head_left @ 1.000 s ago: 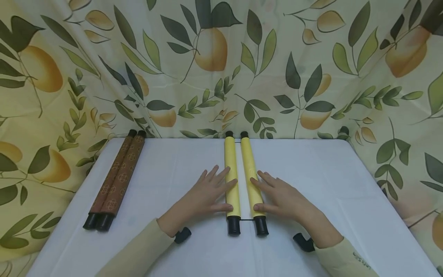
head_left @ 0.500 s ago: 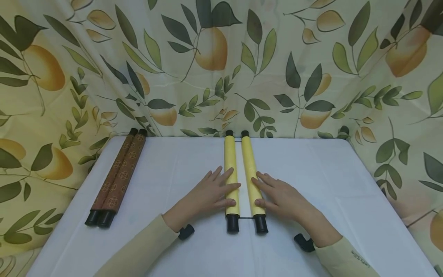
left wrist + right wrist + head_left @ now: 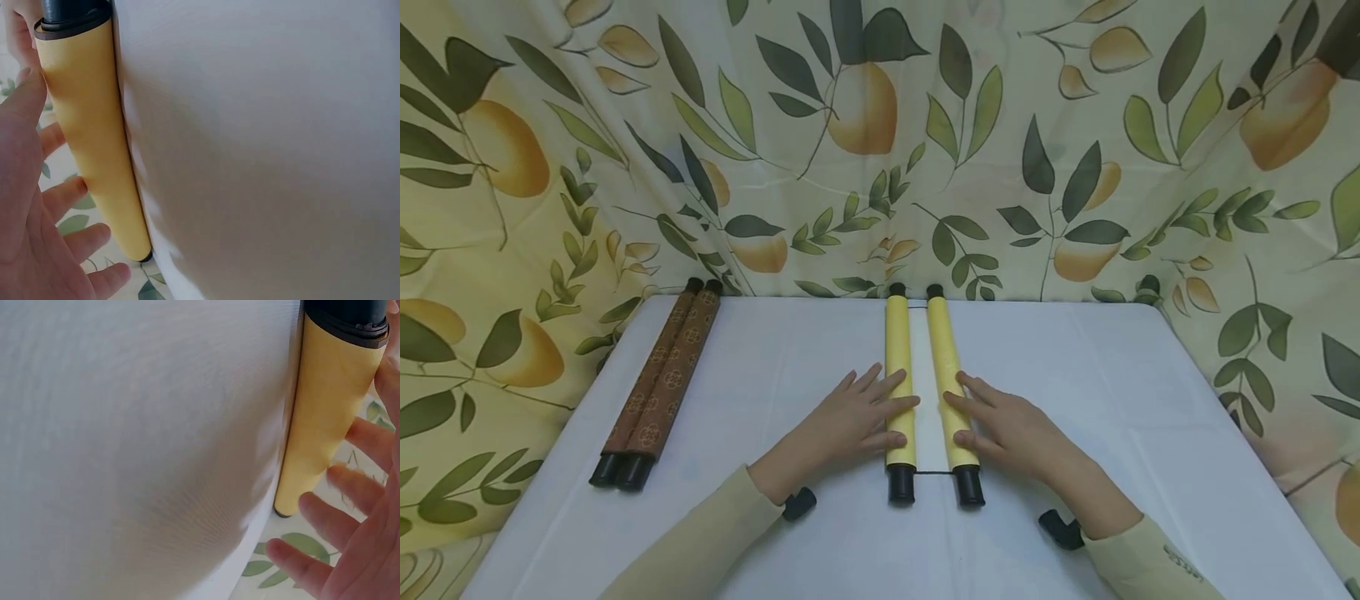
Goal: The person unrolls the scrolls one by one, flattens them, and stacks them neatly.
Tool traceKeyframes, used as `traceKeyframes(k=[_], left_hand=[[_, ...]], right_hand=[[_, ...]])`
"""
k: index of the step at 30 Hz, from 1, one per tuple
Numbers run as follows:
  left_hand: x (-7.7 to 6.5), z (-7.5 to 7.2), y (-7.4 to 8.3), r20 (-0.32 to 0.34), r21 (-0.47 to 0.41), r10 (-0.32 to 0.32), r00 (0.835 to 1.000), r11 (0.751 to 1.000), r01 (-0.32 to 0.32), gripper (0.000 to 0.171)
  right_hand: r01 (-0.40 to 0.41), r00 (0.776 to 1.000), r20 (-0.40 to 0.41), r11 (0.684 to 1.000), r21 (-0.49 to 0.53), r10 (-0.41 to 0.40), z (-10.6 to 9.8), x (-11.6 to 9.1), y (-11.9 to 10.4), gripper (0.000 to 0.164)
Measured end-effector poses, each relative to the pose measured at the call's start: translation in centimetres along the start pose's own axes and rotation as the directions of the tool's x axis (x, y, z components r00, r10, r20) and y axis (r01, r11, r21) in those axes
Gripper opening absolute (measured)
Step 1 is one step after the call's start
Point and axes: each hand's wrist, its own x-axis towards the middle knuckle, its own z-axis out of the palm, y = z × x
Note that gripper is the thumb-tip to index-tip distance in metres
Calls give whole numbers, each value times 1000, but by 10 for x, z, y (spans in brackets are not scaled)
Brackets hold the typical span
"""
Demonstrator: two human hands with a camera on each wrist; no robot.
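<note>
A yellow scroll with black end knobs lies partly unrolled on the white table. Its left roll (image 3: pixel 898 333) and right roll (image 3: pixel 943 333) stand a little apart, with a narrow white strip (image 3: pixel 929 433) between them. My left hand (image 3: pixel 850 421) rests with spread fingers on the left roll, thumb near its lower end. On the right roll lie the fingertips of my right hand (image 3: pixel 1015 425), also spread. The left wrist view shows the left roll (image 3: pixel 94 125) beside the palm and fingers; in the right wrist view the right roll (image 3: pixel 331 394) stands beside the other hand's fingers.
A brown patterned scroll (image 3: pixel 673 375), rolled up as two rolls side by side with black knobs, lies at the table's left. Behind the white table (image 3: pixel 1045 333) hangs a curtain (image 3: pixel 910 183) printed with fruit and leaves.
The two yellow rolls have moved slightly apart, so the white strip between them is wider. My left hand has shifted a little further over its roll; the right hand has barely moved.
</note>
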Motion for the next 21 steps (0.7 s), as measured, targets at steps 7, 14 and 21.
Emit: traceKeyframes(k=[7,14,21], left_hand=[[-7,1,-4,-31,20,14,999,1000,-13,57],[-12,0,-5,-16,49,-35,999,998,35,58],[-15,3,-5,-56,-15,-77,995,997,76,55]], right_hand=[[13,999,-39,1000,-8,-13,0,-1,0,59],[13,998,-65,1000,-10,-14,2,-3,1,56],[-4,998,-64,1000,-9,3,1,-5,-2,57]])
